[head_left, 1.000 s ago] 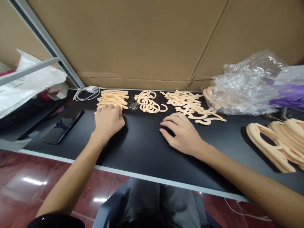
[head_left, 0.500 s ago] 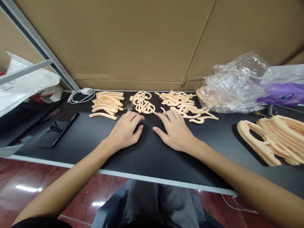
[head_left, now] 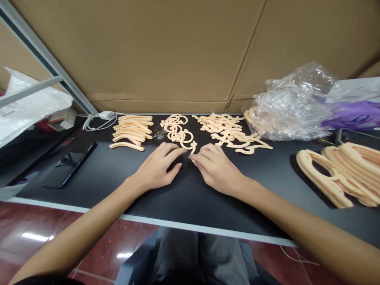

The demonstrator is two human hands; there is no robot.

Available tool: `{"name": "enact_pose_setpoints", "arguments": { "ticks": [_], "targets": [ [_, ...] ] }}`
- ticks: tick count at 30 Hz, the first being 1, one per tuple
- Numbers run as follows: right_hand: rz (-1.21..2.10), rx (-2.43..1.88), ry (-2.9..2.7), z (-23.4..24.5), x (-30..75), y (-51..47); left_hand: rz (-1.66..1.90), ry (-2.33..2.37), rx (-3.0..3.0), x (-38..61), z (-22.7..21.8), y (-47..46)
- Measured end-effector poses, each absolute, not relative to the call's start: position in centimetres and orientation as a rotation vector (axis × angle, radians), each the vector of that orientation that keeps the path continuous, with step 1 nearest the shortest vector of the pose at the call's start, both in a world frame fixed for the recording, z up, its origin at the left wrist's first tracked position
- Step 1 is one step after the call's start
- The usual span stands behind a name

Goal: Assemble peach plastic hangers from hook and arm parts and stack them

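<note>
While my right grip (head_left: 218, 168) pinches a hook (head_left: 194, 148), I should pull softly toward the counter's front edge (head_left: 208, 228), left grip (head_left: 158, 164) empty.

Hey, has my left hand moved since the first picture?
Yes, to the right: judged against the phone, your left hand is now farther away from it.

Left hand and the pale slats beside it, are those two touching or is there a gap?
Apart. The head view shows black tabletop between the left hand and the nearest slat.
</note>
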State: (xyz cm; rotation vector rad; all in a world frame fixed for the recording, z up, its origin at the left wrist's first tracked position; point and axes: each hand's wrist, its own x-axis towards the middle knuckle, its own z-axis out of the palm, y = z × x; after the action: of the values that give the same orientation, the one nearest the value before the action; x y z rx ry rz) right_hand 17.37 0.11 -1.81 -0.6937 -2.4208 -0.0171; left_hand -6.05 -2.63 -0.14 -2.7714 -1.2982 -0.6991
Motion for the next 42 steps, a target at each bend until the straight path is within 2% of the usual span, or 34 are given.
{"name": "enact_pose_setpoints", "arguments": {
  "ticks": [8,19,22,26,31,37,42],
  "targets": [
    [-0.027,-0.463,-2.298,-0.7,16.8,-2.2,-0.744,-1.157,-2.827,-6.2,-0.3,-2.4],
    [0.284,-0.683,-1.982,-0.9,17.3,-1.2,-0.843,-1.274,-2.793,-6.6,0.4,-2.3],
    [0.352,-0.778,-1.938,-1.0,17.4,-0.8,-0.719,-1.552,-2.469,-7.7,1.1,-2.2],
    [0.411,-0.814,-1.89,-1.2,17.5,-0.3,-0.316,-1.99,-1.912,-9.7,2.1,-2.1],
    [0.441,-0.818,-1.875,-1.1,17.6,-0.2,-0.034,-2.125,-1.855,-11.1,2.4,-2.0],
    [0.451,-0.817,-1.863,-1.2,17.5,0.1,-0.24,-2.043,-2.042,-10.4,2.4,-2.6],
    [0.422,-0.815,-1.864,-1.2,17.6,0.3,-0.568,-1.8,-2.617,-9.0,2.3,-3.0]
  ]
}}
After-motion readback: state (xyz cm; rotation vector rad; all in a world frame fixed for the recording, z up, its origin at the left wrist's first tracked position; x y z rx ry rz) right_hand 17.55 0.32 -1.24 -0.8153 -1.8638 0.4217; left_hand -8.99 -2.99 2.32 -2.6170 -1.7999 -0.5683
